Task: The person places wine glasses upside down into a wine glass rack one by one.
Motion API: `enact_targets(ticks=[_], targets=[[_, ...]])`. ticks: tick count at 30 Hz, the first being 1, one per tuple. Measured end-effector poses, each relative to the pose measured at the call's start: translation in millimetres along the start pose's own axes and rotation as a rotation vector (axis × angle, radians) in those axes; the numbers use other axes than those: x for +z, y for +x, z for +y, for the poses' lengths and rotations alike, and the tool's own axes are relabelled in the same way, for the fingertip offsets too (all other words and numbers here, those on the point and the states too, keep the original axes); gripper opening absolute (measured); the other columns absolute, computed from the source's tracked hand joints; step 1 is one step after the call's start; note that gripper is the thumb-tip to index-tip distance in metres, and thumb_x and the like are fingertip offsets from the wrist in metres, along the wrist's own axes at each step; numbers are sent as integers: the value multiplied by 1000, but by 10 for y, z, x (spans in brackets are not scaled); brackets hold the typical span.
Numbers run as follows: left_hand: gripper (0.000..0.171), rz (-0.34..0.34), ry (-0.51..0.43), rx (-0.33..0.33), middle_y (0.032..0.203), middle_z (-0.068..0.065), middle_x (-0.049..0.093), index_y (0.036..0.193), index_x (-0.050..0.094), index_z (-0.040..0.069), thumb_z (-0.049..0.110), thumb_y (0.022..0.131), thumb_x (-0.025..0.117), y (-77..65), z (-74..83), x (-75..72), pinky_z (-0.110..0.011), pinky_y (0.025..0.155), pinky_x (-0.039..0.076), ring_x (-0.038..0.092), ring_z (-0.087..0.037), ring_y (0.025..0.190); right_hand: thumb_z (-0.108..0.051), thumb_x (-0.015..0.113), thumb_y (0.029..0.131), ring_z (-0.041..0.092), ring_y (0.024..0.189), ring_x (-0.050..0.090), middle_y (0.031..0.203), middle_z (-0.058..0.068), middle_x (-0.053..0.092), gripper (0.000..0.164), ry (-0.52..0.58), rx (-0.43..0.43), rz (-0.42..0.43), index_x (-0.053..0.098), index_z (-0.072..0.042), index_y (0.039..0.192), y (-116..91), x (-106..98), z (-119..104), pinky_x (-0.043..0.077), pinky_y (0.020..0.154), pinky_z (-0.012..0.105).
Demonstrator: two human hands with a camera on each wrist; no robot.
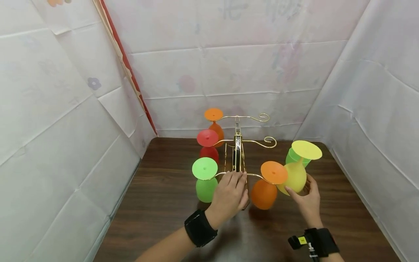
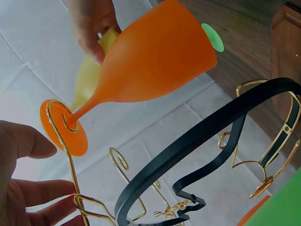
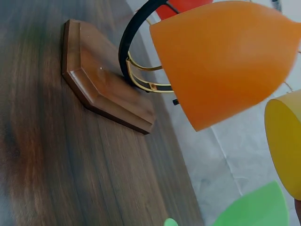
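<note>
My right hand (image 1: 307,202) holds a yellow goblet (image 1: 294,176) by its bowl, foot upward and tilted. It is close beside an orange goblet (image 1: 264,194), which hangs foot-up from the front right hook of a gold wire rack (image 1: 238,145). My left hand (image 1: 230,194) grips the front wire of that rack; in the left wrist view its fingertips (image 2: 66,188) meet the gold wire. On the rack's left side hang a green goblet (image 1: 206,191), a red goblet (image 1: 209,153) and another orange goblet (image 1: 216,131), all foot-up.
Behind the yellow goblet, a second green goblet (image 1: 291,157) stands upright on the dark wooden table (image 1: 163,203). Two right hooks (image 1: 270,142) farther back carry no goblet. The rack has a brown wooden base (image 3: 108,80). White sheeting (image 1: 229,72) surrounds the table at the back and sides.
</note>
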State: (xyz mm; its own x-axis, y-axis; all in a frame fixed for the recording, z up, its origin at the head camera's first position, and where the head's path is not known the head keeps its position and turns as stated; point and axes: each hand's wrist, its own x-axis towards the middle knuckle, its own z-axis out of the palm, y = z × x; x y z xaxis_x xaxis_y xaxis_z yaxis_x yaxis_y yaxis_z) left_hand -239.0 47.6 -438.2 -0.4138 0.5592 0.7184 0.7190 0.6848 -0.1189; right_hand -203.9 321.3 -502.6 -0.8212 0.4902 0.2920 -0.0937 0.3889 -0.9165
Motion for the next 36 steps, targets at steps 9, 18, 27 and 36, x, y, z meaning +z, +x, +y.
enact_targets(ticks=[9,18,27,36], targets=[[42,4,27,9,110,-7,65,118,65,5,28,84,59,-21,24,80,-35,98,43,56,-22,103,-6,74,80,9,109,42,133,11,39,77,-33,-52,-41,32,-8,145,273,173,80,37,88,13],[40,4,17,4,112,-5,65,118,65,6,27,86,56,2,41,133,-36,100,42,56,-22,104,-14,68,86,34,128,36,143,18,32,72,-13,-57,-85,29,-4,146,587,302,101,34,103,50],[38,3,-12,-15,110,-5,64,117,64,7,25,85,58,29,52,121,-37,99,44,57,-22,104,-7,61,91,32,122,38,141,21,33,66,55,-105,-192,27,-1,146,820,462,49,37,99,43],[38,-17,-16,-15,112,-6,63,118,64,6,25,86,58,30,75,125,-38,99,43,56,-22,106,-8,60,89,40,119,39,135,32,34,64,42,-130,-330,27,11,141,719,471,-409,36,93,32]])
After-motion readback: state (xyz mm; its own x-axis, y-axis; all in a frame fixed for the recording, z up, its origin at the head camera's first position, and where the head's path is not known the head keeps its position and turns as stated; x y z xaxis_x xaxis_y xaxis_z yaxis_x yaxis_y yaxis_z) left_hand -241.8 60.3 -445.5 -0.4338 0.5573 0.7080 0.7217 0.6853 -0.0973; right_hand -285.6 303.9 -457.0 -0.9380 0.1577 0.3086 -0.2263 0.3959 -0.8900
